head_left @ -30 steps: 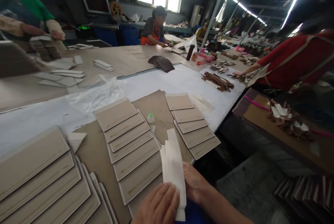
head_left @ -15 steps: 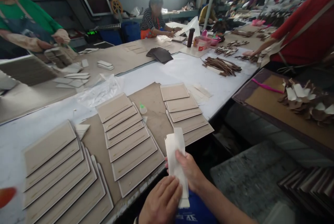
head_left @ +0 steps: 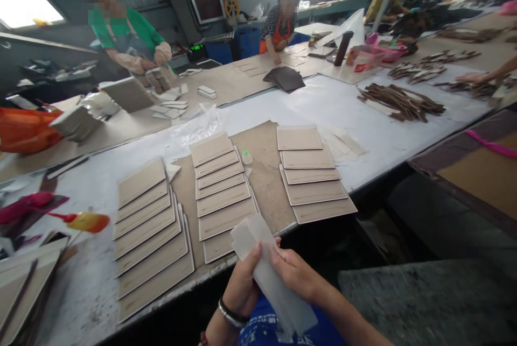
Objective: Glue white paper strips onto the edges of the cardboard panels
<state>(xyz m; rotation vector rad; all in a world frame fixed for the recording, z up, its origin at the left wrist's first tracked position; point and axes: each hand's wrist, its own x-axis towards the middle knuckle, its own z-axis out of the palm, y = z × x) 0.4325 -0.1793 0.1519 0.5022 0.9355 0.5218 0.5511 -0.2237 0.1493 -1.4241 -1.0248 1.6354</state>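
Observation:
Both my hands grip a bundle of thin, whitish strips (head_left: 278,295) above the table's front edge, over my blue apron. My left hand (head_left: 243,284), with a bracelet on its wrist, is closed on the bundle's left side, thumb on top. On the opposite side my right hand (head_left: 297,272) pinches the strips; some of its fingers are hidden behind them. Just beyond lie overlapping beige panels with pale edges and a brownish line: a middle row (head_left: 224,200), a left row (head_left: 147,254) and a right row (head_left: 315,174).
A small green-tipped bottle (head_left: 246,156) stands between two rows. To the left lies a yellow-orange bottle with a red nozzle (head_left: 86,222). Brown strips (head_left: 404,103) are heaped at right, near a pink basket (head_left: 365,59). A person in green (head_left: 137,34) works across the table.
The view has swung left. My left hand has moved from lying over the strips' lower part to gripping their left side near the upper end. The strips now lean the other way.

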